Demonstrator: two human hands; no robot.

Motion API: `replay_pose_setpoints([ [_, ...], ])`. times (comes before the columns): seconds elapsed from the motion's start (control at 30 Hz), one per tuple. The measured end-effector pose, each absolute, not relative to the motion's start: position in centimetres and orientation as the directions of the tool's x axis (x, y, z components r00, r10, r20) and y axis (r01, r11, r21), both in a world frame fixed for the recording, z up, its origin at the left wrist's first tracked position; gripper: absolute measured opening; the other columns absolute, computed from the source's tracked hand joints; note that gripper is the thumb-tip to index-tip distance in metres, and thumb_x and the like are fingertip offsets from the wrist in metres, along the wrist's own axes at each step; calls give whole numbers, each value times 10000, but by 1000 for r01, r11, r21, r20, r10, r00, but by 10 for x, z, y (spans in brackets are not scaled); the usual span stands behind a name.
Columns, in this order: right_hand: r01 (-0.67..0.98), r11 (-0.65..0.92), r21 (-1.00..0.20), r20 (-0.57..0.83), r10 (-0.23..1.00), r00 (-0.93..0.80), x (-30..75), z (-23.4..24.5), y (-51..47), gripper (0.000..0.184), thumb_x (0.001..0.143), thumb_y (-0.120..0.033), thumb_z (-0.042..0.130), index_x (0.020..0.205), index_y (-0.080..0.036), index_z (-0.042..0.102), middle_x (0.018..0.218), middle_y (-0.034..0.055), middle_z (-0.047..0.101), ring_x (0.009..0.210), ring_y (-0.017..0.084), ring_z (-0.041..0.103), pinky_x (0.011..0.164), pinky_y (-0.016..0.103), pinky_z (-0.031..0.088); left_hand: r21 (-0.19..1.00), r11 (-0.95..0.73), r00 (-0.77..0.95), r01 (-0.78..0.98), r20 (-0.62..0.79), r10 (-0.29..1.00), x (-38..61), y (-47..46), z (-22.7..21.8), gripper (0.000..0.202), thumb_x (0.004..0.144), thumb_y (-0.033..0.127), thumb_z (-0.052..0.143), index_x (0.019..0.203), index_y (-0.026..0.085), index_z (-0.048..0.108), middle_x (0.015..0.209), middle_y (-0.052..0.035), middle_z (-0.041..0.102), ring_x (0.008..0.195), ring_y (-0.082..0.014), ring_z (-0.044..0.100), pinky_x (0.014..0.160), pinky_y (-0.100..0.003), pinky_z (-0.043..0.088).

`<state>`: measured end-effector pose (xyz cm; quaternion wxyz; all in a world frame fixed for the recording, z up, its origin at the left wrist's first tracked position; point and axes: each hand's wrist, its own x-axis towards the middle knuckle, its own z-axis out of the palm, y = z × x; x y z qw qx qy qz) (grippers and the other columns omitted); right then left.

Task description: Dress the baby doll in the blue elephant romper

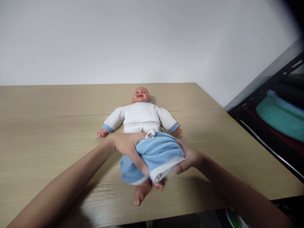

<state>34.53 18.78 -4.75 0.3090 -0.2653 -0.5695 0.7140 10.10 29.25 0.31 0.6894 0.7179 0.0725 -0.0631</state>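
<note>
Left forearm and right forearm slanted inward, bare, from the lower corners. Left hand gripped, back up, thumb angled down and rightward. Right hand gripped opposite, thumb pointing left. Most fingers were hidden.

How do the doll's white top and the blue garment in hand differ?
The white top is mostly white with blue cuffs; the blue garment is mostly blue with white hems. The white top lies fairly flat on the doll, while the blue garment is bunched in folds lower down. The left hand and right hand grip the blue garment; neither holds the white top. Both pair blue with white.
</note>
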Motion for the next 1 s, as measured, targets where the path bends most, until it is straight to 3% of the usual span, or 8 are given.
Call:
replay_pose_setpoints([
  [0.13, -255, -168, -952, -30, 882, -471, 344, -54, 184, 608, 670, -412, 996, 1194, -211, 761, 1074, 34, 760, 942, 193, 698, 920, 321, 580, 968, -97, 971, 230, -222, 88, 96, 297, -1, 541, 627, 450, 1034, 1052, 198, 813, 1060, -37, 827, 1029, -262, 776, 1012, -348, 631],
  [0.23, -290, -126, -949, -8, 927, -374, 340, -56, 182, 503, 670, -348, 964, 1118, -209, 782, 998, 15, 750, 869, 185, 663, 855, 309, 564, 977, -88, 980, 193, -189, 62, 96, 299, -4, 514, 674, 453, 998, 1064, 181, 803, 1075, -53, 820, 1056, -272, 765, 1024, -363, 622],
  [0.33, -261, -42, -964, 33, 960, -277, 337, -56, 180, 393, 720, -345, 898, 1073, -216, 783, 997, 24, 749, 902, 214, 663, 874, 342, 560, 989, -93, 990, 113, -104, 98, 97, 299, -7, 623, 639, 473, 1001, 1145, 181, 783, 1125, -54, 813, 1096, -284, 748, 1060, -393, 608],
  [0.47, -249, 7, -969, 55, 981, -188, 333, -54, 180, 335, 774, -380, 816, 1080, -251, 773, 1071, 55, 757, 1038, 282, 681, 990, 422, 558, 997, -76, 993, 30, -21, 113, 99, 297, -8, 558, 716, 508, 939, 1124, 166, 772, 983, -66, 802, 1015, -281, 751, 993, -389, 632],
  [0.6, -227, 81, -971, 114, 984, -139, 330, -56, 181, 282, 813, -359, 764, 1076, -255, 764, 1067, 52, 746, 1034, 277, 668, 1001, 410, 548, 999, -27, 994, 27, -24, 111, 99, 296, -9, 467, 790, 506, 886, 1075, 155, 770, 950, -80, 780, 911, -249, 731, 901, -344, 631],
  [0.73, -206, 160, -965, 171, 985, -37, 327, -56, 176, 251, 858, -344, 751, 1082, -230, 755, 1052, 38, 734, 986, 247, 654, 963, 373, 548, 991, -42, 978, 129, -121, 169, 99, 296, -9, 478, 757, 523, 913, 1047, 173, 765, 913, -37, 757, 861, -217, 698, 820, -307, 614],
  [0.9, -96, 199, -975, 203, 979, -30, 326, -45, 173, 193, 838, -306, 786, 1010, -235, 736, 937, 17, 728, 872, 236, 654, 874, 360, 572, 982, -115, 978, 150, -130, 165, 108, 287, 1, 524, 639, 456, 988, 1022, 190, 750, 995, -30, 754, 993, -245, 688, 936, -331, 587],
  [1.0, 4, 229, -973, 229, 973, -29, 323, -33, 167, 195, 861, -285, 761, 1047, -226, 763, 994, 37, 761, 920, 254, 684, 931, 389, 587, 958, -184, 953, 219, -170, 250, 111, 280, 11, 397, 750, 476, 885, 940, 193, 684, 884, -9, 687, 852, -207, 637, 773, -293, 548],
])
